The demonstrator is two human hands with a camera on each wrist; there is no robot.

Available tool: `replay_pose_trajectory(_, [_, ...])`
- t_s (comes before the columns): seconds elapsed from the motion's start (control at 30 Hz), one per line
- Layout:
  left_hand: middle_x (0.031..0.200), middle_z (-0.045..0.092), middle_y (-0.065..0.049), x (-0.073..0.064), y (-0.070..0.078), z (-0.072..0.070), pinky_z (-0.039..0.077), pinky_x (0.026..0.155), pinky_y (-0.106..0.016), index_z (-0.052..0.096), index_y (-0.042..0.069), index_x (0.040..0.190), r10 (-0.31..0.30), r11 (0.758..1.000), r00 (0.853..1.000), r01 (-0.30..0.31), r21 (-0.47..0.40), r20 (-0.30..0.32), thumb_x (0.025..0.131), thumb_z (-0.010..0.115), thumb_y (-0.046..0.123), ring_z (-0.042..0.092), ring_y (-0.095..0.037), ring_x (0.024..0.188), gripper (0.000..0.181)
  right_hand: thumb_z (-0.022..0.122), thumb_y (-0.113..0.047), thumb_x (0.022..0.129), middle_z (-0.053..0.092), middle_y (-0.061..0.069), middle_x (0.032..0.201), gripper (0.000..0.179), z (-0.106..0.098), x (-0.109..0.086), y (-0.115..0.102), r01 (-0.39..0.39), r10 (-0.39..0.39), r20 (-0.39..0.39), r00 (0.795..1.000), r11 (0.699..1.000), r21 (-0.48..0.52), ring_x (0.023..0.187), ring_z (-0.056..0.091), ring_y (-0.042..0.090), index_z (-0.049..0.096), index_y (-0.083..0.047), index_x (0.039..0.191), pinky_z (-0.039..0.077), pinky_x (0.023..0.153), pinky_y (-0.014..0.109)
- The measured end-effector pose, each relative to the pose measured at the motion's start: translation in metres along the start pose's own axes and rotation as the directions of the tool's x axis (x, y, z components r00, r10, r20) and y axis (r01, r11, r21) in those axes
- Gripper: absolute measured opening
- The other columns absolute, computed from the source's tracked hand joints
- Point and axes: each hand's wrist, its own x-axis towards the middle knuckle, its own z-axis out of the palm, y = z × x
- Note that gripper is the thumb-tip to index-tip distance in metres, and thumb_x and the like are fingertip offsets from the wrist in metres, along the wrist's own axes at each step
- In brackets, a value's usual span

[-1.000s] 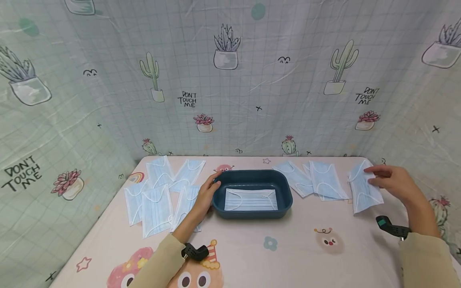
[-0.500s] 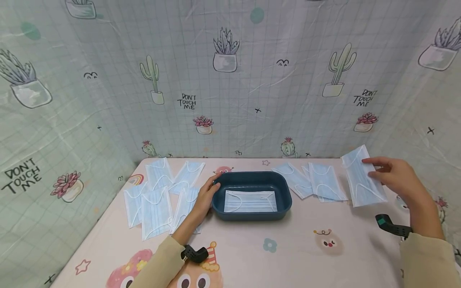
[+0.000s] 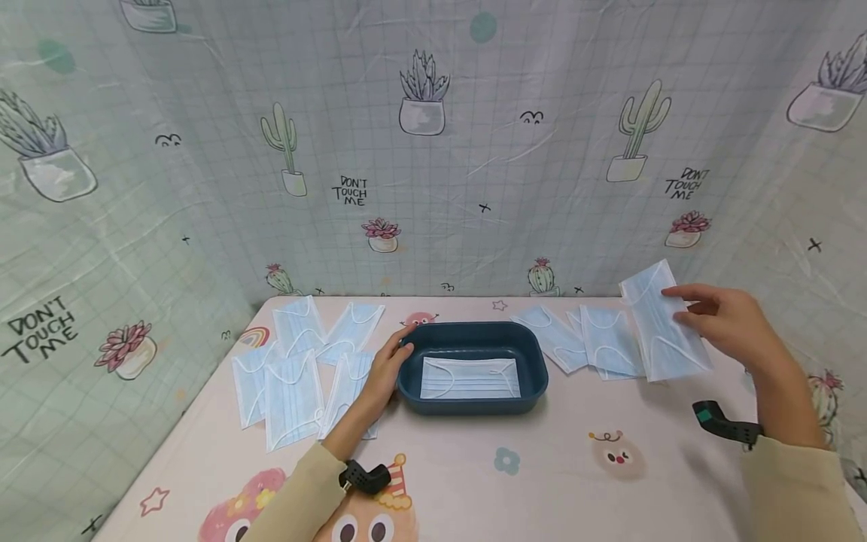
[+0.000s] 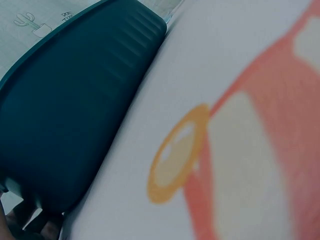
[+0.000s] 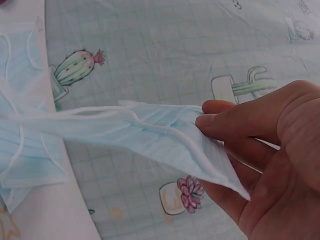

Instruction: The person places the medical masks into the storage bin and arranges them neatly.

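My right hand (image 3: 725, 324) pinches a blue face mask (image 3: 657, 324) by its long edge and holds it up at the right of the table. In the right wrist view, thumb and fingers press on one end of this mask (image 5: 155, 132), its white ear loop lying across it. At the left end of a dark teal plastic bin (image 3: 474, 407), my left hand (image 3: 383, 370) grips the rim, thumb over the edge. Another mask (image 3: 470, 378) lies flat inside the bin. The left wrist view shows the bin's outer wall (image 4: 75, 110), with fingertips low beside it.
Several face masks (image 3: 293, 395) lie spread and overlapping on the table left of the bin. To its right are more masks (image 3: 609, 339), partly overlapped by the held one in the head view. A patterned curtain (image 3: 488, 165) stands behind the pale printed tablecloth (image 3: 562, 482).
My right hand has lifted the mask from the table's right side and moved it left and up. The left hand and the bin have stayed in place.
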Motion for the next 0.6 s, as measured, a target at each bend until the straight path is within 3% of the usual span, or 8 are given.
replay_pose_trajectory(0.1, [0.165,0.041,-0.002,0.000,0.000,0.000,0.015,0.130,-0.059,0.048,0.025,0.155,0.008,1.000,1.000,-0.008,0.000,0.002,0.108,0.049,0.030,0.024,-0.029,0.160,0.047,0.063,-0.019,0.101,0.058,0.031,0.134,0.040,0.002,0.001,-0.006,0.003,-0.003,-0.006,1.000,1.000,0.014,0.091,0.055,0.006,0.062,-0.003,0.138,0.050,0.063,0.019])
replay_pose_trajectory(0.2, [0.165,0.042,-0.002,0.000,-0.001,0.000,0.015,0.130,-0.059,0.048,0.024,0.155,0.014,1.000,1.000,-0.014,0.001,0.004,0.109,0.048,0.030,0.024,-0.029,0.160,0.046,0.063,-0.018,0.102,0.058,0.031,0.135,0.040,0.004,0.000,-0.010,0.007,-0.007,-0.013,1.000,1.000,0.027,0.096,0.057,0.011,0.062,-0.003,0.138,0.051,0.064,0.017])
replay_pose_trajectory(0.27, [0.165,0.042,-0.003,0.000,0.000,0.000,0.015,0.130,-0.060,0.048,0.023,0.155,0.014,1.000,1.000,-0.014,0.003,0.003,0.109,0.048,0.030,0.024,-0.030,0.160,0.046,0.064,-0.019,0.101,0.058,0.030,0.136,0.040,0.004,0.000,-0.012,0.016,-0.015,-0.020,1.000,0.999,0.031,0.090,0.053,-0.002,0.062,-0.003,0.138,0.051,0.064,0.017])
replay_pose_trajectory(0.37, [0.165,0.041,-0.005,0.000,0.000,0.001,0.016,0.129,-0.061,0.049,0.022,0.155,0.010,1.000,1.000,-0.010,0.006,0.001,0.109,0.047,0.030,0.025,-0.031,0.160,0.046,0.064,-0.018,0.101,0.058,0.030,0.137,0.039,0.004,-0.001,-0.016,0.020,-0.019,-0.030,0.999,0.999,0.035,0.093,0.054,0.003,0.063,-0.003,0.137,0.051,0.064,0.016])
replay_pose_trajectory(0.5, [0.166,0.041,-0.004,0.000,0.001,0.001,0.016,0.129,-0.062,0.049,0.024,0.154,0.005,1.000,1.000,-0.005,0.008,-0.001,0.109,0.048,0.031,0.024,-0.031,0.160,0.046,0.063,-0.017,0.101,0.056,0.032,0.139,0.039,0.005,-0.002,-0.022,0.029,-0.027,-0.038,0.999,0.999,0.041,0.110,0.059,0.036,0.063,-0.003,0.138,0.048,0.065,0.011])
replay_pose_trajectory(0.6, [0.165,0.041,-0.004,0.000,0.001,0.001,0.016,0.129,-0.061,0.049,0.025,0.154,-0.001,1.000,1.000,0.001,0.009,-0.004,0.109,0.048,0.031,0.025,-0.031,0.159,0.046,0.063,-0.016,0.101,0.057,0.032,0.140,0.039,0.006,-0.003,-0.027,0.043,-0.041,-0.046,0.998,0.998,0.041,0.117,0.056,0.046,0.063,-0.003,0.137,0.046,0.065,0.007])
